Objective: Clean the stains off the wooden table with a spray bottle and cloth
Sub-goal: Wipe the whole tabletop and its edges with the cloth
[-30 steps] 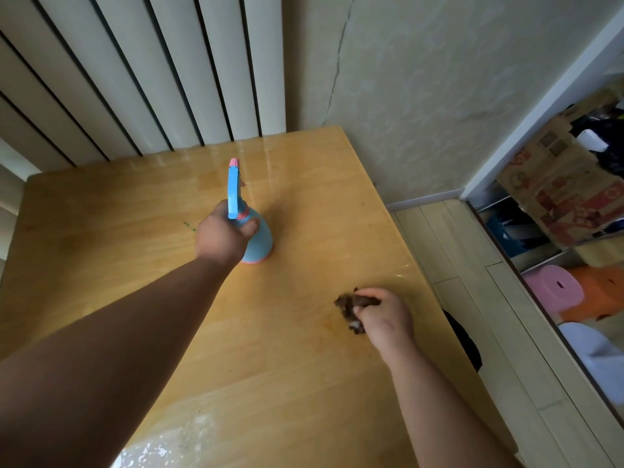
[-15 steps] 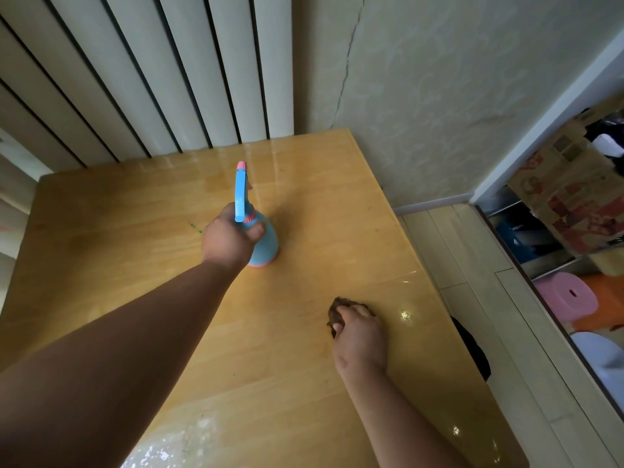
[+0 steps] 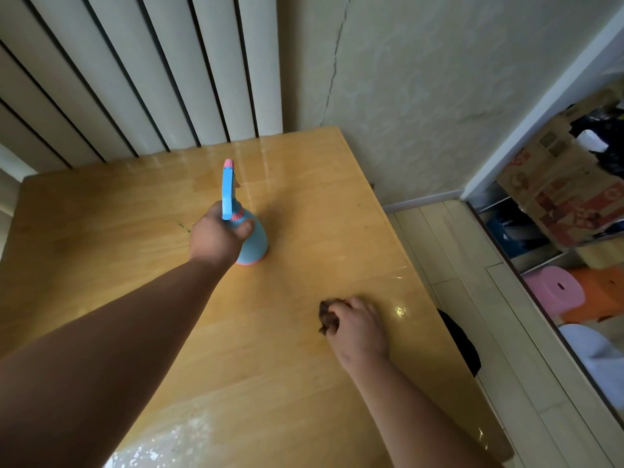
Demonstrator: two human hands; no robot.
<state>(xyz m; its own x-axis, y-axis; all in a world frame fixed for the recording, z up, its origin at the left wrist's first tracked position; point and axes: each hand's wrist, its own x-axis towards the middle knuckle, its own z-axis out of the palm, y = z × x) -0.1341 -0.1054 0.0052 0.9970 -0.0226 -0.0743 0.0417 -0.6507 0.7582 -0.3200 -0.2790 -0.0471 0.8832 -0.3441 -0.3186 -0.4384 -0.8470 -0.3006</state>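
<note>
Head view: the left hand (image 3: 216, 236) reaches out over the middle of the wooden table (image 3: 101, 211) and grips the blue spray bottle (image 3: 252, 243) at its neck. The fingers are curled round it below the trigger head and the thumb lies across the right side of the body. The bottle stands upright with its pink nozzle pointing toward the far edge, and its base seems to sit on the tabletop, though I cannot tell this for certain. Held this way, it is ready either to be parked or to be lifted and aimed again.

Nearer and to the right, the right hand (image 3: 358, 327) has its fingers closed on a small dark brown cloth (image 3: 326, 318), bunched into a wad and pressed down on the wood close to the table's right edge. That looks like a scrubbing grip, putting weight on one spot. Well apart to the left, just beside the left hand, a few small green marks (image 3: 184, 227) show on the table; judging by these, the wiping is not finished.

The tabletop is glossy, with a wet-looking patch (image 3: 162, 447) at the near edge. Pale vertical slats (image 3: 135, 79) and a cracked wall (image 3: 422, 96) stand behind it. On the right are a plank floor (image 3: 472, 282), a cardboard box (image 3: 567, 194), a pink stool (image 3: 555, 290) and an orange stool (image 3: 604, 292).
</note>
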